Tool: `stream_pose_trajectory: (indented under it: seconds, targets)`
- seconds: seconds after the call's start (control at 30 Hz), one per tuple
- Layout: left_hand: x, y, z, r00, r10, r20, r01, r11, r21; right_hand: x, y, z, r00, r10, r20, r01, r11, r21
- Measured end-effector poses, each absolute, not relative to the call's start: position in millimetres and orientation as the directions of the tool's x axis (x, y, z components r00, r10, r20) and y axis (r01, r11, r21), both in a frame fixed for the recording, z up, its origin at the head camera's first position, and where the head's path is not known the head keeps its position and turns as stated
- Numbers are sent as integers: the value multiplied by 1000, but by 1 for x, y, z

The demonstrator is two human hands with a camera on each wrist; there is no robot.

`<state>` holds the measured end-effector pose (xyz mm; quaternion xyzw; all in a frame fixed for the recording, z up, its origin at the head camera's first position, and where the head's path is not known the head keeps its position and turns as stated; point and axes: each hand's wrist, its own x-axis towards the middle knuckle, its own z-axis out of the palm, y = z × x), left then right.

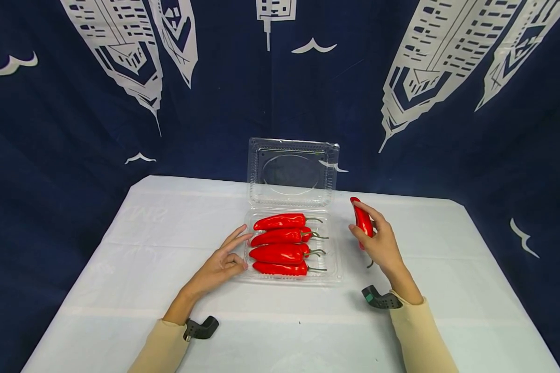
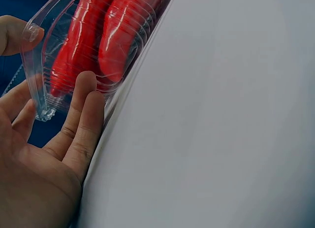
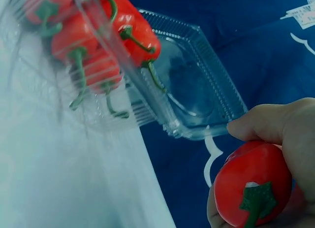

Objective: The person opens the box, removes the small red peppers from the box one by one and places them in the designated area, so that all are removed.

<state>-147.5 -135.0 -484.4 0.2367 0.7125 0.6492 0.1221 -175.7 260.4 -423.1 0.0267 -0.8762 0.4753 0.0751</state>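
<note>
A clear plastic clamshell container (image 1: 334, 259) lies on the table with its lid (image 1: 291, 178) raised at the back. Several long red peppers (image 1: 280, 254) lie in its base, in rows with green stems to the right. At the left rim, my left hand (image 1: 221, 267) pinches the edge between thumb and index finger, while its other fingers stretch along the side wall. To the right of the container, my right hand (image 1: 378, 238) grips one red pepper (image 3: 253, 183) between thumb and fingers. Its stem hangs towards me, and the palm hides part of it.
A white cloth covers the table (image 1: 135, 269). Behind it hangs a dark blue curtain (image 1: 224, 103) with white printed buildings. Each wrist wears a black camera mount, the left one (image 1: 202, 328) and the right one (image 1: 380, 298) both close above the cloth.
</note>
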Motion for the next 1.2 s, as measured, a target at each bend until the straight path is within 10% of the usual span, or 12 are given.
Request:
stream_pose_trajectory:
  seconds: [1.2]
  targets:
    - [-147,-135,-483,-857,498,130,169,33,985,-196,271,-460,-1000,15,-20,25,604,-797]
